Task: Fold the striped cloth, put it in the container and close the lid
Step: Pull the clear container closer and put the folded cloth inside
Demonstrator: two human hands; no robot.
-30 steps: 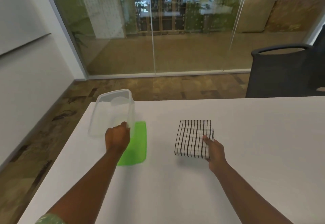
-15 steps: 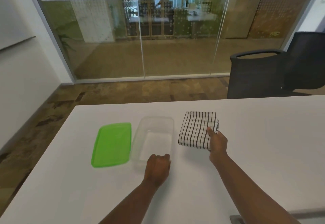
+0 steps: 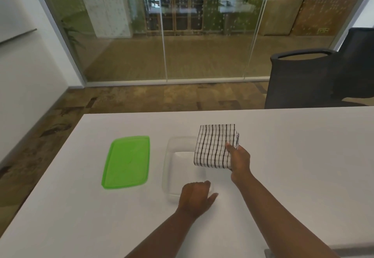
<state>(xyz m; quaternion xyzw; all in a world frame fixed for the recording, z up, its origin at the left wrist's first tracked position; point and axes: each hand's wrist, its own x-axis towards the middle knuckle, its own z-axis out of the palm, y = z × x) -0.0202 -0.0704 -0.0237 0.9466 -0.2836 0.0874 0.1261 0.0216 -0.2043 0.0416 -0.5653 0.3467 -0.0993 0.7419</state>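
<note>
The striped cloth [image 3: 214,146], white with black lines and folded into a square, hangs in the air over the right rim of the clear container [image 3: 172,162]. My right hand [image 3: 238,159] grips its lower right corner. The container stands open on the white table, and my left hand [image 3: 195,197] holds its near right corner. The green lid [image 3: 126,161] lies flat on the table just left of the container.
The white table [image 3: 293,166] stretches to the right and towards me. A dark office chair [image 3: 303,79] stands behind its far right edge. A glass wall runs across the back, and the table's left edge drops to a wooden floor.
My left hand has set the container down right of the lid and still holds it. My right hand has carried the folded cloth leftwards, over the container's right rim.
</note>
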